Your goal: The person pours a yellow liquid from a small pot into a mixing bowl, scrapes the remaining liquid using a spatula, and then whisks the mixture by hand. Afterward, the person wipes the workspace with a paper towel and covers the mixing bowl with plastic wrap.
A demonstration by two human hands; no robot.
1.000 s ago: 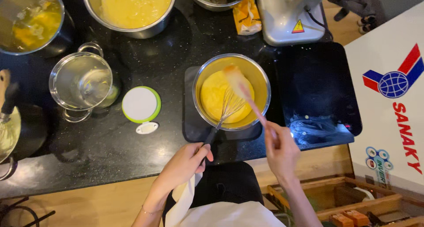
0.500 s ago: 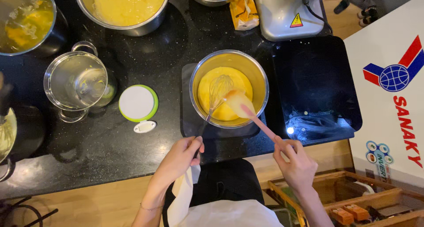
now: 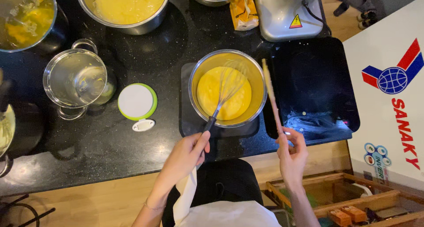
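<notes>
A steel bowl (image 3: 258,83) of yellow batter (image 3: 210,92) stands on a dark mat on the black counter. My left hand (image 3: 187,154) grips the handle of a wire whisk (image 3: 225,94), whose head rests in the batter. My right hand (image 3: 291,154) holds a wooden spatula (image 3: 270,94) upright and edge-on, just outside the bowl's right rim, above the edge of a black cooktop (image 3: 316,83).
A larger bowl of batter (image 3: 128,6) stands at the back. An empty steel pot (image 3: 75,79) and a round white scale (image 3: 137,103) sit to the left. A mixer base (image 3: 287,12) stands behind the cooktop, wooden crates (image 3: 335,196) lie at lower right.
My right hand has lifted the wooden spatula out of the batter and pulled it right, clear of the bowl. My left hand stays on the whisk handle.
</notes>
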